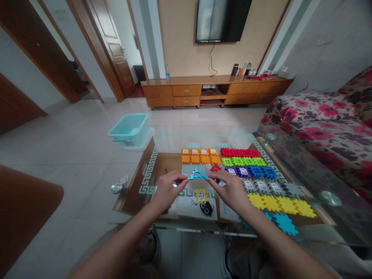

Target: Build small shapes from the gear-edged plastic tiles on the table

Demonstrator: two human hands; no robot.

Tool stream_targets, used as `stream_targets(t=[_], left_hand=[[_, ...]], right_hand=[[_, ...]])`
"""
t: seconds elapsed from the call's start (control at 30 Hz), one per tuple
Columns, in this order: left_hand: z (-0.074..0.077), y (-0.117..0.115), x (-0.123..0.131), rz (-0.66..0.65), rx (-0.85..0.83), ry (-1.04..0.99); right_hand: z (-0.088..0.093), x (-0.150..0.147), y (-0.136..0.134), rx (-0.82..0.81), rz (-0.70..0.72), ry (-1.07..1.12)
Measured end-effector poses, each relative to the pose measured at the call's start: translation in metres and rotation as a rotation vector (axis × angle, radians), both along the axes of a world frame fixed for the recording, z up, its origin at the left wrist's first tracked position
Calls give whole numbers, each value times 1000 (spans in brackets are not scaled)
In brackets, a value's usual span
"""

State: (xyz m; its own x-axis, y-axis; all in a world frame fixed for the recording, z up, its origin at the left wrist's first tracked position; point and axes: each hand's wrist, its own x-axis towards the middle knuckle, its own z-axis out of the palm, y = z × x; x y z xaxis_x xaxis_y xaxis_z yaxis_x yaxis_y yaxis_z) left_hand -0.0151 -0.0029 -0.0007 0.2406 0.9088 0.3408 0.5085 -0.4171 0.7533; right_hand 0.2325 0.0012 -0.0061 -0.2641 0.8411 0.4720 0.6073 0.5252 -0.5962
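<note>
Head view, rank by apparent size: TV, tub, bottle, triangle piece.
1. TV, though cut off by the frame
2. tub
3. Unsure: triangle piece looks bigger than the bottle, but it's much nearer the camera.

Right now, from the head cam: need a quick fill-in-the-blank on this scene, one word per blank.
1. The left hand and right hand both pinch a ____ triangular plastic piece.
2. The plastic tub sits on the ____ off the left side of the glass table.
3. The row just beyond the yellow pieces is ____.
4. The orange pieces are laid out in ____ rows.

In order: blue, floor, gray, two.
</note>
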Motion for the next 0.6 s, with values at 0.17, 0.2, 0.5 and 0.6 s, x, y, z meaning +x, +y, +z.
stream_targets(t=[0.17,0.2,0.5,0.6], left_hand=[[0,-1,1,1,10,-1],[-1,-1,1,2,12,3],[-6,1,0,-25,4,99],[-7,2,1,-13,-17,131]], right_hand=[[1,-1,-1,3,-8,-10],[1,-1,-1,4,-7,-13],[2,-2,-3,72,44,-117],[1,-2,-3,85,46,-137]])
